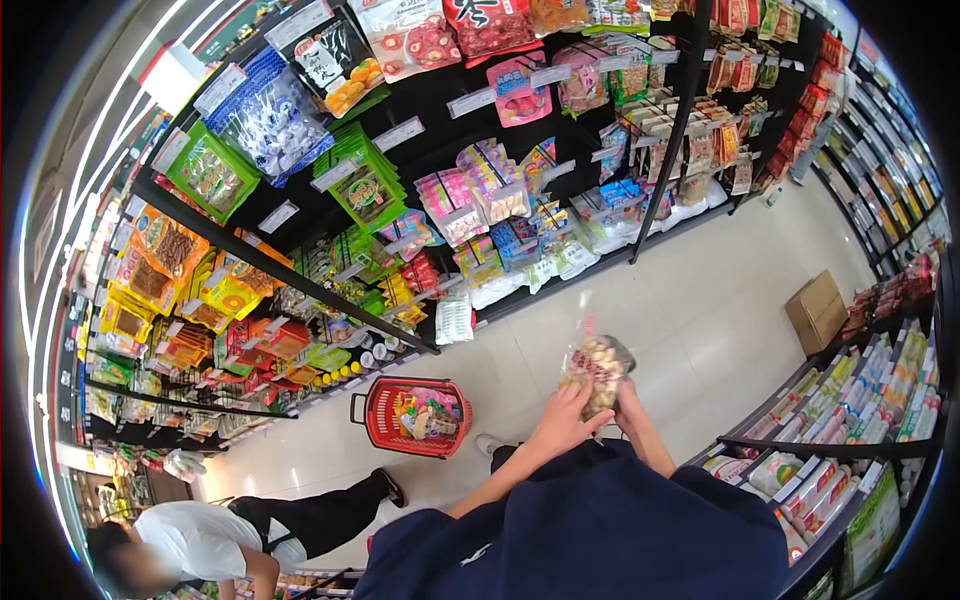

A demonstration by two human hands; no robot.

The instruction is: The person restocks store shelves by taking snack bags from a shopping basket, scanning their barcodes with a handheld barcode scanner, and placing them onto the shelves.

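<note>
Both of my hands hold a clear plastic bag of pale, nut-like pieces (600,362) in front of my body. My left hand (564,422) grips its lower left side, fingers laid over the front. On the lower right edge, my right hand (634,408) closes round the bag, its fingers partly hidden. Dark red print shows on the bag, and its top end is blurred. What exactly the pieces are is too small to tell. On the floor to the left stands a red shopping basket (372,428) with several colourful packets inside.
A black shelf rack with hanging snack packets (362,178) runs along the far side. Shelves of packaged goods (815,490) stand close on my right. A cardboard box (816,312) sits on the floor at right. A person in a white shirt (195,540) is at lower left.
</note>
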